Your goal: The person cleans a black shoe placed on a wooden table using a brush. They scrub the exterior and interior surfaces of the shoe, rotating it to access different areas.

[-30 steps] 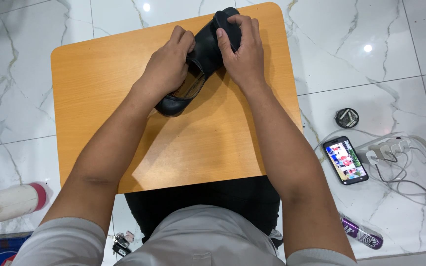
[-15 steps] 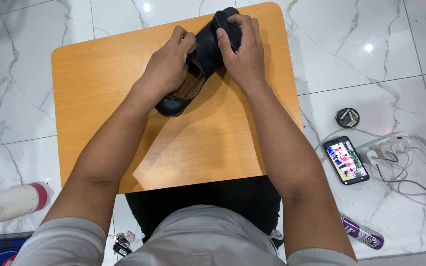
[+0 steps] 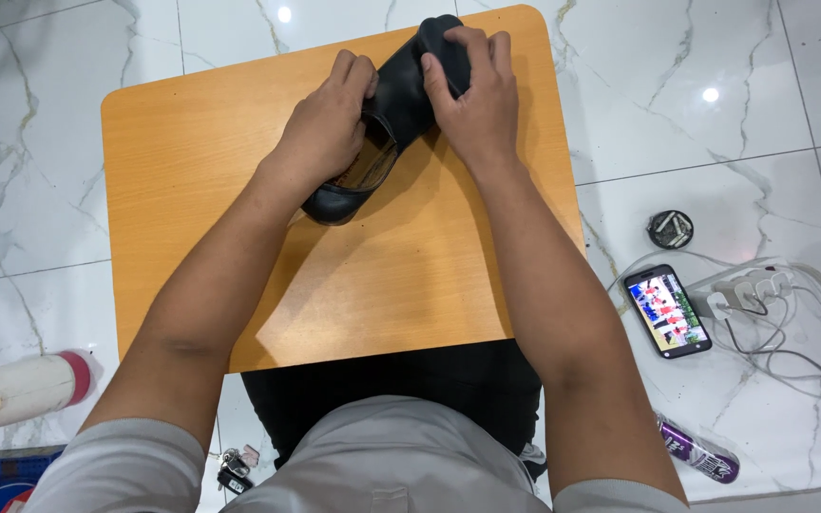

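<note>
A black leather shoe [image 3: 399, 104] lies diagonally on a small orange wooden table [image 3: 201, 180], toe toward the far right corner, heel toward me. My left hand [image 3: 327, 128] grips its left side by the opening, fingers curled over the edge. Over the toe end, my right hand [image 3: 472, 95] is clasped, thumb pressing on the upper. Both forearms stretch across the tabletop. The shoe's tan inner lining [image 3: 365, 169] shows between the hands.
On the white marble floor to the right lie a phone with a lit screen [image 3: 668, 310], a power strip with cables [image 3: 753, 285], a small round dark object [image 3: 670, 229] and a purple tube [image 3: 698, 448]. At left lies a white roll [image 3: 16, 389]. Keys [image 3: 232, 465] are near my knees.
</note>
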